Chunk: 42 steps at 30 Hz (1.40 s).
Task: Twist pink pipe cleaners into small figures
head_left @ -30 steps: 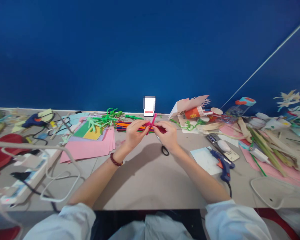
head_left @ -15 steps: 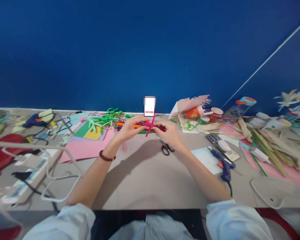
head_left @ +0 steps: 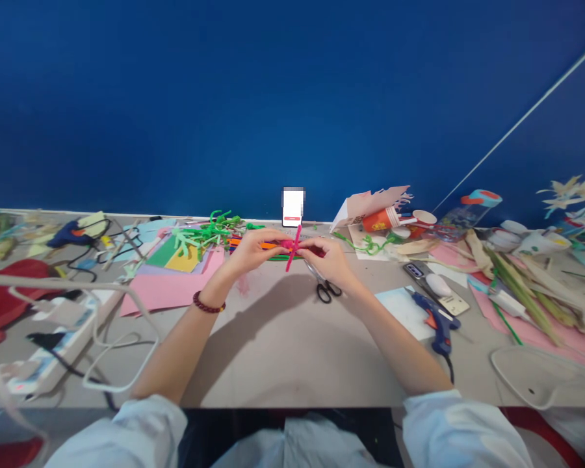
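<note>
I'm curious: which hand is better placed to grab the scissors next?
Probably the right hand: it is nearer the scissors than the left hand, though both pinch the pink stems.

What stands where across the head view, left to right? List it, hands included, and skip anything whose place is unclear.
White power strip → pink paper left of the hands → left hand → pink pipe cleaner → right hand → blue glue gun → pale flower.

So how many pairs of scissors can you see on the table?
1: the black-handled scissors, on the table near the right hand. Others may be hidden.
</note>
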Tool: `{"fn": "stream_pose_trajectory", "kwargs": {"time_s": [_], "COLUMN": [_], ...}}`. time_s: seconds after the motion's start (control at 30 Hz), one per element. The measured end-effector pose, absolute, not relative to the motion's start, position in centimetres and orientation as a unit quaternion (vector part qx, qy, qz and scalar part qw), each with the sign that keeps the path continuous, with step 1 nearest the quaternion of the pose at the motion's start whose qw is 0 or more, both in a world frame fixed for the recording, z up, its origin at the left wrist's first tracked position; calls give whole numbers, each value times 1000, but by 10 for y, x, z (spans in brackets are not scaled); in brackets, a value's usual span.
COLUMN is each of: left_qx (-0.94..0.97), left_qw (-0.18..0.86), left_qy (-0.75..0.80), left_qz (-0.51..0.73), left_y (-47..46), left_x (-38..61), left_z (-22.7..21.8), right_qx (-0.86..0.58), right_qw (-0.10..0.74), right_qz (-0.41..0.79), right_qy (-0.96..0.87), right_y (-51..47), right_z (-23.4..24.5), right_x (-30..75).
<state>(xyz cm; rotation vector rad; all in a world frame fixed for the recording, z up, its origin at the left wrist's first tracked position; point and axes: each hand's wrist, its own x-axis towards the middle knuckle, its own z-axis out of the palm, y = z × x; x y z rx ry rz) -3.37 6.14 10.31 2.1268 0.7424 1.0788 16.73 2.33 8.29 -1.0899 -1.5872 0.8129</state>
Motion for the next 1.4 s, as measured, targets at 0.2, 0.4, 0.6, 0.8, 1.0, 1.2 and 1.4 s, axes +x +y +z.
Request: {"fn": "stream_pose_trajectory", "kwargs": {"time_s": [0.2, 0.4, 0.6, 0.8, 1.0, 1.2, 1.4], "left_qx": [737, 697, 671, 681, 760, 813, 831], "left_qw": [418, 479, 516, 513, 436, 297, 229], "left_qy": [280, 293, 293, 292, 269, 277, 273], "left_qz": [452, 446, 446, 433, 400, 416, 426], "left_y": [62, 63, 65, 60, 53, 55, 55], "left_x": [-33, -31, -31, -32, -35, -35, -34], "left_z": [104, 100, 97, 104, 115, 113, 112], "right_qx": [-409, -345, -335, -371, -420, -436, -446], "right_qw": [478, 432, 424, 434, 415, 409, 450], "right_qz": [587, 724, 738, 688, 615, 579, 519], "right_qy": [-509, -412, -403, -448, -522, -555, -573], "right_y": [21, 20, 21, 18, 13, 11, 7], "right_z": [88, 85, 84, 90, 99, 98, 94], "right_x": [164, 162, 163, 162, 164, 164, 156]}}
